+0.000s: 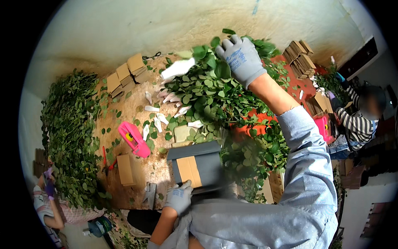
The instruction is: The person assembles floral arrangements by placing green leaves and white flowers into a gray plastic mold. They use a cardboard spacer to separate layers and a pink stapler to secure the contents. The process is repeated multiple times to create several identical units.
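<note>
My right hand (241, 60), in a grey glove, is raised over the far side of the table. It is closed on a leafy flower stem (210, 60) whose head, in a white sleeve (178, 69), points left. Beneath it lies a heap of green leafy stems (203, 89). Near the table's front edge, my left hand (178, 198), also gloved, has its fingers curled at the near end of a cardboard piece (188, 171). That cardboard lies on a dark grey board (209, 159). Several white-sleeved heads (161, 118) lie left of the heap.
A pink tape dispenser (134, 139), a folded cardboard piece (125, 170) and red-handled pruners (108, 165) lie left. Cardboard stacks (125, 74) stand at the back. Greenery (72, 137) is piled far left. One person (356, 124) works at right, another (49, 203) at lower left.
</note>
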A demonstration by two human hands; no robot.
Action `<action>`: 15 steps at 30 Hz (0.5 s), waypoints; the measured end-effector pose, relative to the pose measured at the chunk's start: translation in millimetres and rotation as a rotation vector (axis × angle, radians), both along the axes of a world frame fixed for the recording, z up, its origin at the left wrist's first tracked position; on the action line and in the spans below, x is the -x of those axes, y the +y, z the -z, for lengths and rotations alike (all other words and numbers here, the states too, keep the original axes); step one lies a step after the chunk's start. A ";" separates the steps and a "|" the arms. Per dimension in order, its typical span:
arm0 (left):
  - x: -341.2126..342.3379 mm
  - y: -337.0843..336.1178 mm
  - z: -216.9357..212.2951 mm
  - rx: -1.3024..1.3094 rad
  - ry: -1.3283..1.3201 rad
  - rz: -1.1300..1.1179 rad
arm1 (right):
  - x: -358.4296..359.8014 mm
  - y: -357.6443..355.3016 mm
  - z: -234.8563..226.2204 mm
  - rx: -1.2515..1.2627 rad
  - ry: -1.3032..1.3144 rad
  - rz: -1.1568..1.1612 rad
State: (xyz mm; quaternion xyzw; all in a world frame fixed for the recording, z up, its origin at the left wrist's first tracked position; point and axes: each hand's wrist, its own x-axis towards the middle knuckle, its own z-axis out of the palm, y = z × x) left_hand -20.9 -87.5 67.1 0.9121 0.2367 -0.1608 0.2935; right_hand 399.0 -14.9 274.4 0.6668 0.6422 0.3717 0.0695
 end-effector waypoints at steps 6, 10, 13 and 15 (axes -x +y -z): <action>14.1 -4.5 5.9 -0.099 -0.077 0.021 | 114.6 -72.7 31.8 0.303 0.061 -0.181; 18.8 -9.0 17.1 -0.140 -0.183 -0.014 | 180.2 -128.3 88.0 0.641 0.097 -0.110; 4.9 -6.0 -7.1 -0.058 -0.029 -0.055 | 197.5 -147.1 142.9 0.906 0.233 -0.022; 1.8 -6.0 -10.7 -0.053 0.009 -0.061 | 191.6 -159.8 186.3 0.985 0.367 -0.004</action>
